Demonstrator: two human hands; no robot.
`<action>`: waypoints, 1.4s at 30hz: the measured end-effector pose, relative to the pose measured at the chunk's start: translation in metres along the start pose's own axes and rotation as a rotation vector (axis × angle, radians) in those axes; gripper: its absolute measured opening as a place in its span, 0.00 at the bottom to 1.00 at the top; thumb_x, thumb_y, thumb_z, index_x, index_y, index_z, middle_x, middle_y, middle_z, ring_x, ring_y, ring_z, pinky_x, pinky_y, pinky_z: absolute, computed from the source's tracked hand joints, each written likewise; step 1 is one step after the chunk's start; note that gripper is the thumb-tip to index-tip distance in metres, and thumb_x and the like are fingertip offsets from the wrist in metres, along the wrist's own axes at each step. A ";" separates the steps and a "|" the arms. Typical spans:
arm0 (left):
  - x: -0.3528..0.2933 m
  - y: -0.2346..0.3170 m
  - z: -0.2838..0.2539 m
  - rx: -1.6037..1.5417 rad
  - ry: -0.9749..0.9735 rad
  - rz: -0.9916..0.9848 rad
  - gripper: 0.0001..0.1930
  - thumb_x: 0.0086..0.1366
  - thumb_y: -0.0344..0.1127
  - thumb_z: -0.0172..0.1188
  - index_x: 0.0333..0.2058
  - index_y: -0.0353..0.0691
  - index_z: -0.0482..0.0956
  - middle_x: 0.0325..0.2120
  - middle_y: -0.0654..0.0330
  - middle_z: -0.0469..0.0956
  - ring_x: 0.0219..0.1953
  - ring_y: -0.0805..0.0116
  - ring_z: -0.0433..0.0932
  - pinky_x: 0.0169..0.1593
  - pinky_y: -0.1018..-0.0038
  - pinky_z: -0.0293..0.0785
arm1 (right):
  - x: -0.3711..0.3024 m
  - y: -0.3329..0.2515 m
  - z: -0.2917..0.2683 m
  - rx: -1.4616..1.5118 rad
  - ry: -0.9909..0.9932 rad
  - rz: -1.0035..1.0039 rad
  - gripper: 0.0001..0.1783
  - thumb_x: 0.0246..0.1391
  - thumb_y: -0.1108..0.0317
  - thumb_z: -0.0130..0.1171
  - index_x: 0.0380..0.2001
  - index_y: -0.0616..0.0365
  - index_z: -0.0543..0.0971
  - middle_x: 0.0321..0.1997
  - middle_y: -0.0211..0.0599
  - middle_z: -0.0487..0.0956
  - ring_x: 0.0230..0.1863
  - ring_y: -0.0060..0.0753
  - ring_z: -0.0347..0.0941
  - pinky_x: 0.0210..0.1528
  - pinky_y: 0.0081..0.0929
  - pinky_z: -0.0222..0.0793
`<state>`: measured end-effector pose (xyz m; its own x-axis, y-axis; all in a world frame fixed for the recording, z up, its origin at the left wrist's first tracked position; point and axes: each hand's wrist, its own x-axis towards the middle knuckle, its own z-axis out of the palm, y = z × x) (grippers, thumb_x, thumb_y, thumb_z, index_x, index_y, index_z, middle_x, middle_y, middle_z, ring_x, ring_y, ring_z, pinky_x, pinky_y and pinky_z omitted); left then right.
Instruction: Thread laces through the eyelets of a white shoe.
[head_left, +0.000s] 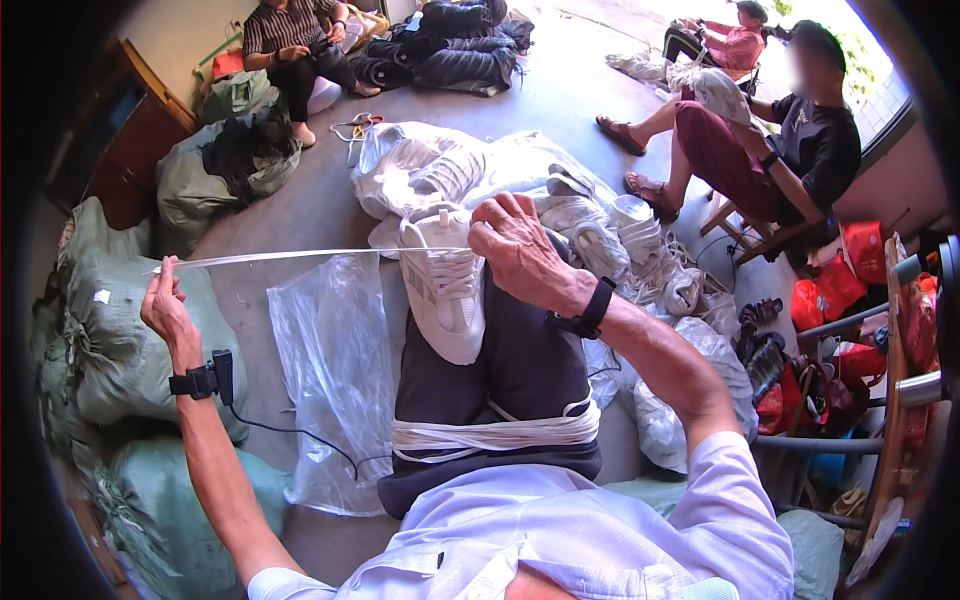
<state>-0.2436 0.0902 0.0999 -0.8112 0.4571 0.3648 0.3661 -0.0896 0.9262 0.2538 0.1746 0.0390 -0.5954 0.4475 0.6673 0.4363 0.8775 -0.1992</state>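
A white sneaker (447, 312) rests on my lap, toe toward me, with laces criss-crossed over its tongue. From its upper part a white shoelace (310, 254) stretches taut to the left. My left hand (170, 308) is raised out to the side and pinches the lace's far end between the fingertips. Closed beside the sneaker's collar, my right hand (528, 255) grips at the lace's other side; the fingertips are partly hidden. A bundle of loose white laces (490, 437) lies across my thighs.
Beyond my knees lies a heap of white shoes (640, 235) and plastic bags. A clear plastic sheet (335, 370) is on the floor. Green sacks (150, 320) stand at left; a rack (890, 400) with red bags is at right. Several people sit farther off, one on a stool (765, 235).
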 end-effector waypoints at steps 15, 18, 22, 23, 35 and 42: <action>0.011 -0.013 0.003 0.075 -0.080 -0.044 0.13 0.63 0.45 0.65 0.36 0.43 0.88 0.23 0.73 0.67 0.26 0.83 0.62 0.28 0.83 0.60 | -0.009 0.009 -0.041 -0.389 -0.250 -0.211 0.05 0.44 0.71 0.58 0.25 0.61 0.76 0.30 0.38 0.74 0.43 0.36 0.71 0.51 0.39 0.62; 0.011 -0.015 0.004 0.086 -0.057 -0.052 0.12 0.63 0.45 0.65 0.36 0.43 0.88 0.23 0.72 0.67 0.26 0.82 0.62 0.28 0.83 0.60 | -0.021 0.023 -0.053 -0.426 -0.257 -0.166 0.06 0.43 0.71 0.58 0.26 0.63 0.77 0.31 0.39 0.74 0.42 0.37 0.73 0.48 0.39 0.66; 0.012 -0.024 -0.001 0.116 -0.060 -0.077 0.13 0.62 0.46 0.65 0.35 0.44 0.88 0.23 0.72 0.68 0.26 0.81 0.63 0.28 0.81 0.61 | -0.044 0.041 -0.059 -0.462 -0.165 -0.052 0.06 0.44 0.73 0.57 0.27 0.64 0.77 0.31 0.42 0.77 0.39 0.41 0.76 0.44 0.40 0.70; 0.010 -0.028 -0.001 0.112 -0.061 -0.079 0.13 0.62 0.46 0.65 0.35 0.44 0.88 0.23 0.72 0.68 0.26 0.81 0.63 0.28 0.81 0.61 | -0.052 0.047 -0.059 -0.479 -0.142 0.042 0.05 0.44 0.74 0.56 0.27 0.63 0.77 0.31 0.42 0.77 0.39 0.42 0.76 0.43 0.40 0.71; -0.014 -0.068 -0.004 0.185 -0.077 -0.370 0.12 0.55 0.47 0.69 0.25 0.46 0.81 0.22 0.71 0.70 0.23 0.79 0.66 0.25 0.80 0.64 | -0.096 0.096 -0.067 0.400 0.617 0.979 0.09 0.55 0.78 0.57 0.36 0.67 0.85 0.28 0.43 0.85 0.29 0.29 0.82 0.35 0.25 0.77; 0.007 -0.069 -0.007 0.224 -0.023 -0.126 0.14 0.60 0.46 0.65 0.27 0.41 0.85 0.21 0.69 0.70 0.23 0.76 0.65 0.26 0.76 0.61 | -0.069 0.051 -0.099 0.980 0.915 0.793 0.16 0.58 0.81 0.53 0.49 0.74 0.77 0.43 0.55 0.82 0.43 0.46 0.82 0.48 0.33 0.81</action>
<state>-0.2777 0.0937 0.0388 -0.8471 0.4724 0.2435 0.3570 0.1664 0.9192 0.3839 0.1712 0.0536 0.3236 0.9005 0.2905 -0.3830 0.4054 -0.8301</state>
